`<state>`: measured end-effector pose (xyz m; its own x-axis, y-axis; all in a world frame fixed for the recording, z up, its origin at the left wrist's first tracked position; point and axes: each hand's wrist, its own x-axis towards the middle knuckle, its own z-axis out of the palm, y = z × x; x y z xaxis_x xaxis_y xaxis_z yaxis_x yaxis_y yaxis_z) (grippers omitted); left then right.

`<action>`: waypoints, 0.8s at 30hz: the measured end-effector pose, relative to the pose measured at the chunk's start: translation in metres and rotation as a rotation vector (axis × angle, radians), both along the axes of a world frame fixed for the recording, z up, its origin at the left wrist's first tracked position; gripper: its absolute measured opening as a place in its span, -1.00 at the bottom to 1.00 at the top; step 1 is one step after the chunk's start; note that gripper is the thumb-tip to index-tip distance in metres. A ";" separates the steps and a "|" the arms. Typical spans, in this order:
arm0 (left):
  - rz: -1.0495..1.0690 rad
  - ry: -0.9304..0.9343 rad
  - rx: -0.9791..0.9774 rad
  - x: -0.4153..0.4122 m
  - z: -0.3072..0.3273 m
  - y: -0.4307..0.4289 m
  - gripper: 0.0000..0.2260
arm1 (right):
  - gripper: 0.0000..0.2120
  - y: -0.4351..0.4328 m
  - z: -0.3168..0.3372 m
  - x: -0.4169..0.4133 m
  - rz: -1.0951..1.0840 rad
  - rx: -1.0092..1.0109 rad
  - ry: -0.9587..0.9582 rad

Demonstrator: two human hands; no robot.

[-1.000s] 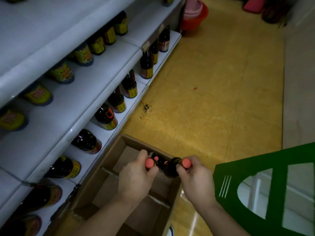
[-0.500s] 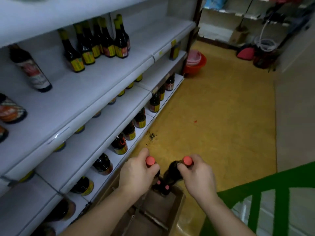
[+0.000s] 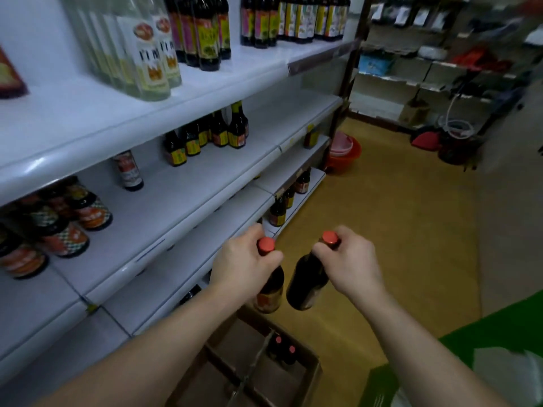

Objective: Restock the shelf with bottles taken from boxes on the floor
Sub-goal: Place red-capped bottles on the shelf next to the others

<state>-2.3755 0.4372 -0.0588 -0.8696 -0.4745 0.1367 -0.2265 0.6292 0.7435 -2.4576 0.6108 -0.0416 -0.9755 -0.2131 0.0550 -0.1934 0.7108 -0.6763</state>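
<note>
Beside shelves (image 3: 188,198), left hand (image 3: 244,267) and right hand (image 3: 351,259) hold bottles (image 3: 305,286) cap-up.

From the left hand (image 3: 244,265), the shelf (image 3: 188,195) at eleven o'clock lies bare; a lone bottle (image 3: 128,171) stands at ten, jars (image 3: 73,221) at nine, a bottle row (image 3: 205,136) behind, nearer twelve. Floor (image 3: 396,201) at two is open; the box (image 3: 311,374) sits at six.

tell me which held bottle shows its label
The left bottle, gripped by the left hand: its orange label faces the camera. The right bottle shows mostly dark glass.
</note>
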 end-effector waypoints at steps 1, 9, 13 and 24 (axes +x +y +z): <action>-0.001 0.027 -0.003 0.002 0.010 -0.002 -0.71 | -0.82 -0.001 0.012 0.000 0.015 -0.004 0.014; -0.015 0.173 -0.057 0.017 0.098 -0.017 -0.72 | -0.70 -0.003 0.107 0.006 0.143 -0.015 0.153; -0.009 0.265 -0.040 0.021 0.130 -0.028 -0.72 | -0.72 -0.005 0.155 0.008 0.174 -0.012 0.221; 0.072 0.388 -0.116 0.038 0.211 -0.032 -0.77 | -0.69 -0.014 0.244 0.012 0.294 -0.108 0.243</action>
<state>-2.3373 0.4052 0.1527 -0.7078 -0.4946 0.5043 0.0105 0.7065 0.7076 -2.4460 0.5969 0.2025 -0.8294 -0.4620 0.3141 -0.5418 0.5284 -0.6536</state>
